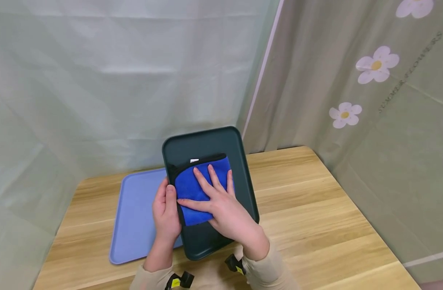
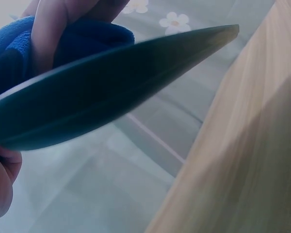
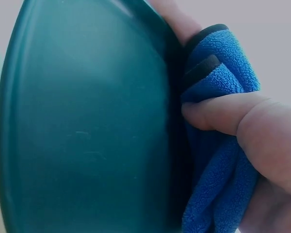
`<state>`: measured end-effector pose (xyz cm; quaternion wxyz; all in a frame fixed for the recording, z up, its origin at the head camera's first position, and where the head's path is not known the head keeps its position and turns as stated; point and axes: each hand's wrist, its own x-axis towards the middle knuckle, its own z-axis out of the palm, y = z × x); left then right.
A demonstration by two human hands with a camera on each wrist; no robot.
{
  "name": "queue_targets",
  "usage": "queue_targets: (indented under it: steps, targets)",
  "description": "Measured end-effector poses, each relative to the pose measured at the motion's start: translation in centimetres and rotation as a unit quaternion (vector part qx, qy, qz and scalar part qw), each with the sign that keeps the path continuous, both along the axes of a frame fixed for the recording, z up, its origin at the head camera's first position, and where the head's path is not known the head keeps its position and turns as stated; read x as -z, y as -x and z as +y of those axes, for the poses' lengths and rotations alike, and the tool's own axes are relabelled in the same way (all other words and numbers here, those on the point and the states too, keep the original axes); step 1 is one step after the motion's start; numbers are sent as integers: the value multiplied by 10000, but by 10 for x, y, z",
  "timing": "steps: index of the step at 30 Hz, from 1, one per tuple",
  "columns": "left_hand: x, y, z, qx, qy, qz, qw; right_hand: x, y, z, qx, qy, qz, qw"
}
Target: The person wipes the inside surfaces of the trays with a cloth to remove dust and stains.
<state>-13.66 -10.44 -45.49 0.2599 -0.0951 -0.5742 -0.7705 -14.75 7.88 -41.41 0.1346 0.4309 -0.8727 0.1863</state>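
Observation:
A dark green tray is held up, tilted, over the table, with my left hand gripping its left edge, thumb on the rim. Across its upper face lies a folded blue cloth with black edging and a small white tag. My right hand rests flat on the cloth, fingers spread and straight. The left wrist view catches the tray from its side, the cloth above it. In the right wrist view, the thumb lies against the cloth's folds, close by the tray's bare surface.
Partly beneath the green tray, a light blue tray lies on the wooden table. Pale curtains hang behind the table, and a flowered one hangs along the right side.

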Motion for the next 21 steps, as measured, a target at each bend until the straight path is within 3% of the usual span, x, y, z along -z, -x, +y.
queue_targets:
  steps: [21]
  targets:
    - [-1, 1, 1, -287, 319, 27, 9991, -3, 6, 7, 112, -45, -32, 9999]
